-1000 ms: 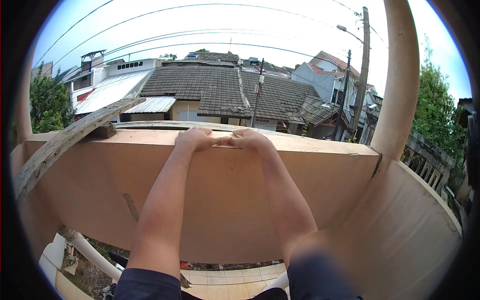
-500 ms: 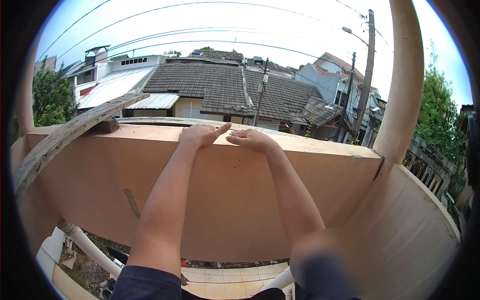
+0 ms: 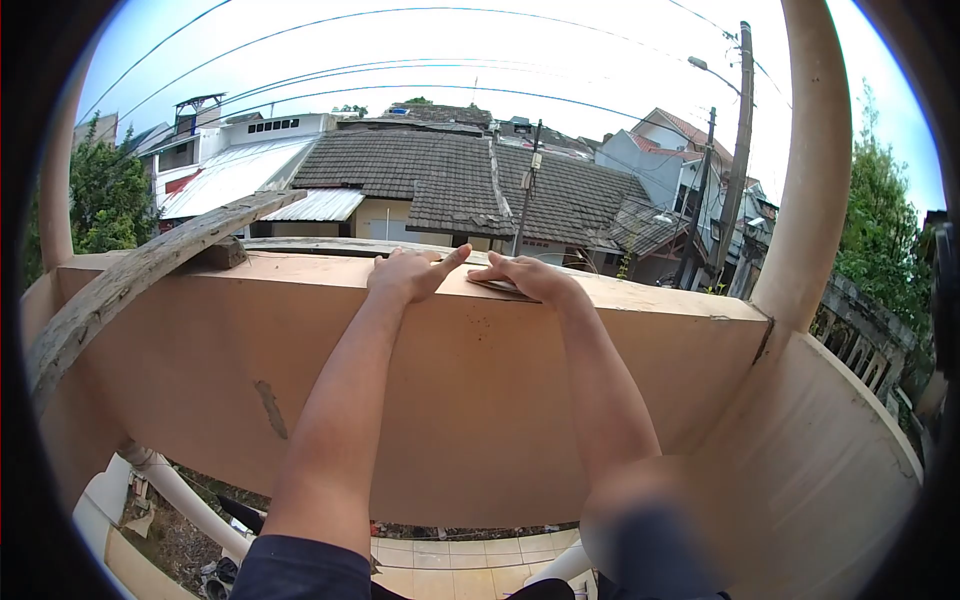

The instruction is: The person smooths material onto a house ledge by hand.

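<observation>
A painted, peach-coloured concrete beam point(image 3: 440, 410) runs across in front of me at arm's length. My left hand point(image 3: 410, 272) rests on its top surface, with the fingers reaching over toward the far side and the thumb stretched out to the right. Just right of it, my right hand point(image 3: 530, 277) is at the same top edge, fingers pointing left toward the left thumb. A narrow dark line shows under its palm. Both hands have their fingers extended, and no object shows in either. A small gap separates them.
A weathered wooden plank point(image 3: 150, 275) slants over the beam at left, beside a short wood block point(image 3: 222, 253). A round column point(image 3: 815, 170) rises at right. Tiled floor point(image 3: 460, 575) lies far below. Beyond are tiled roofs point(image 3: 420, 170), overhead wires and a utility pole point(image 3: 738, 150).
Both hands have shifted slightly right in view. The right hand has arched and drawn back a little from the left, so a dark line now shows beneath it.
</observation>
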The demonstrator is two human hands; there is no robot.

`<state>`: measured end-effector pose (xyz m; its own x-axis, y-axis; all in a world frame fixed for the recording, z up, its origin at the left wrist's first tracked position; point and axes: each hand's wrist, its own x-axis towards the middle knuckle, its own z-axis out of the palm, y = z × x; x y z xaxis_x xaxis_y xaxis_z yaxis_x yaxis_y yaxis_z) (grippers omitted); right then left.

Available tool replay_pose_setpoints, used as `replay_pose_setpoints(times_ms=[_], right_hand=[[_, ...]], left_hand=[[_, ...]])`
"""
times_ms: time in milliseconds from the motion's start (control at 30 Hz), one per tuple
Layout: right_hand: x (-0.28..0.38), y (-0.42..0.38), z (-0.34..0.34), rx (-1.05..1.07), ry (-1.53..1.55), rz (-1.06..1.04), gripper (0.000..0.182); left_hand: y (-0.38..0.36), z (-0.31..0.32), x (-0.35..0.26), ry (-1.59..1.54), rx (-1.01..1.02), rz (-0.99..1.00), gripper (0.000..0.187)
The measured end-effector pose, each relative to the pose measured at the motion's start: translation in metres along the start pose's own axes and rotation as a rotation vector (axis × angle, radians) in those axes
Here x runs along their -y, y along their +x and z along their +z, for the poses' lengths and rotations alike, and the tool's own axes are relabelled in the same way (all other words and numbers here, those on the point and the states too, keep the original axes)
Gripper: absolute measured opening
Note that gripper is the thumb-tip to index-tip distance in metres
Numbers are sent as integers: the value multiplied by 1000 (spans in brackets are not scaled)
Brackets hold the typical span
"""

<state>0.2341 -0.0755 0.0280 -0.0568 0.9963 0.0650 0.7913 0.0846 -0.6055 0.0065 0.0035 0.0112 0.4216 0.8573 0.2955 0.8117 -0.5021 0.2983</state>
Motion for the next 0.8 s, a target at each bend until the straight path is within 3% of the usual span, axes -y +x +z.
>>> replay_pose_setpoints(times_ms=[100,167,267,400,467,500,567,633,733,800], right_hand=[[0,6,20,-148,-203,70,60],[8,18,27,-104,-291,96,57],[26,23,33,-280,-456,554,56],[24,19,31,-289,-470,596,56],[14,5,23,-123,-313,147,55],[5,5,18,-125,-320,146,55],[-21,16,9,17,-189,-79,54],[-9,10,7,48,-165,-108,53],[13,16,29,-256,-347,344,52],[12,30,32,-299,-389,458,51]], left_hand=[[-3,-4,-1,-36,49,-6,112],[-8,-5,-1,-37,46,-9,113],[-7,-1,1,-17,14,8,116],[-9,-3,0,1,-9,10,119],[-10,-3,-1,-9,-10,9,119],[-10,-4,-1,-16,-9,4,118],[-10,-7,-1,-20,11,3,118],[-10,-10,-4,-21,33,3,118],[-17,-14,-6,-12,51,-12,118],[-25,-19,-9,-32,66,-46,118]])
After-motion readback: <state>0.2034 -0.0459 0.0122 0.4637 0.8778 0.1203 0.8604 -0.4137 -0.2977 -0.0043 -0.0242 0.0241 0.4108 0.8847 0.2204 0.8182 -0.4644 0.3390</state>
